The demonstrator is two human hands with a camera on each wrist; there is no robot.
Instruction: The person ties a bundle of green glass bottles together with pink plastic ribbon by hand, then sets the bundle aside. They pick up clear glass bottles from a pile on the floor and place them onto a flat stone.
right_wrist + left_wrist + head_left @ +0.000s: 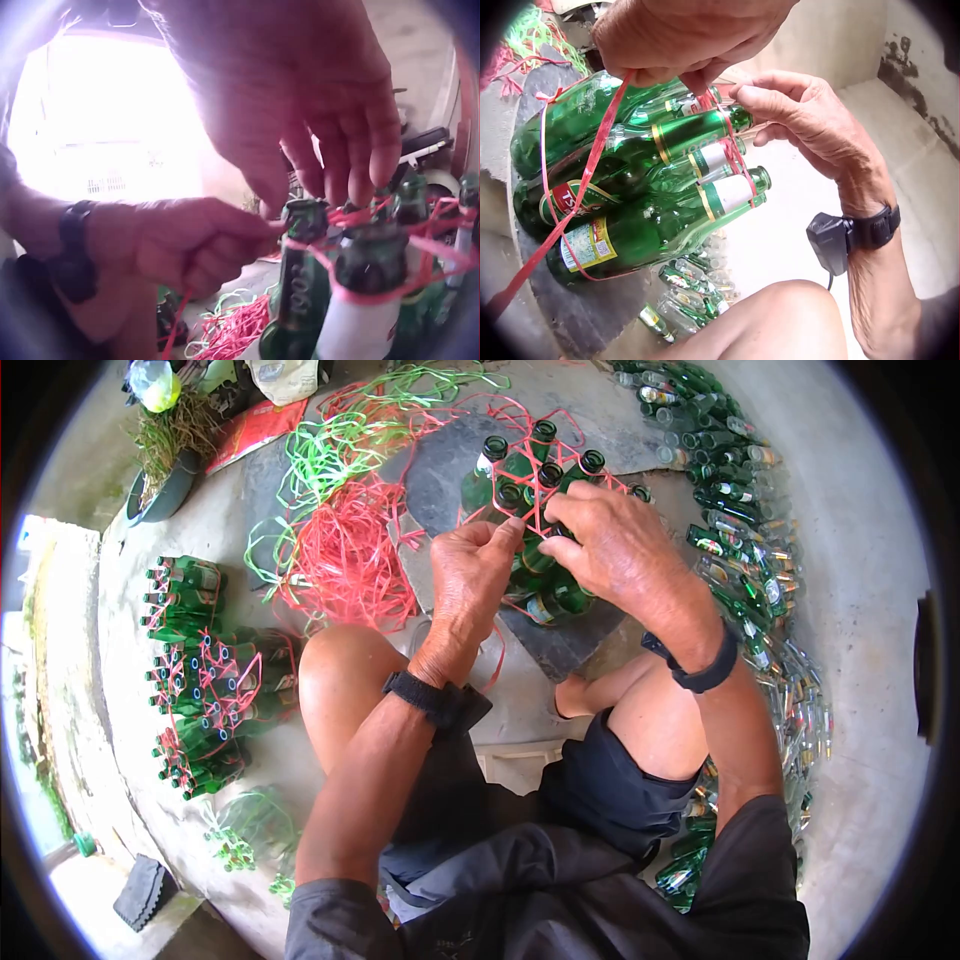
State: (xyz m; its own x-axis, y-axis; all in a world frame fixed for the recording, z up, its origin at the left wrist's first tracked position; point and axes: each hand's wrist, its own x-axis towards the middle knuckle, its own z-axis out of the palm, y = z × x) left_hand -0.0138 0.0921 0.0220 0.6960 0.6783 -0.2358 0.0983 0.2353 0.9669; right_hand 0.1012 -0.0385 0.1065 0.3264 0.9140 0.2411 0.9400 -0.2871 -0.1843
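Note:
A cluster of green glass beer bottles [630,217] stands in front of me, laced together with red plastic strap [585,180] around the bodies and necks. My left hand [468,568] pinches the strap beside the near necks, and a strap end hangs below its fist. Over the bottle tops is my right hand [622,548], its fingers [337,157] relaxed and pointing down and its thumb close to one bottle mouth [306,207]. Red strap crosses between several necks. The left hand's fingertips are partly hidden in the left wrist view.
A tangled heap of red strap [350,555] and green strap [320,455] lies left of the bottles. Bundled bottles [215,670] stand further left. Many loose bottles [735,490] lie along the right side. A dark slab [560,645] is under the cluster.

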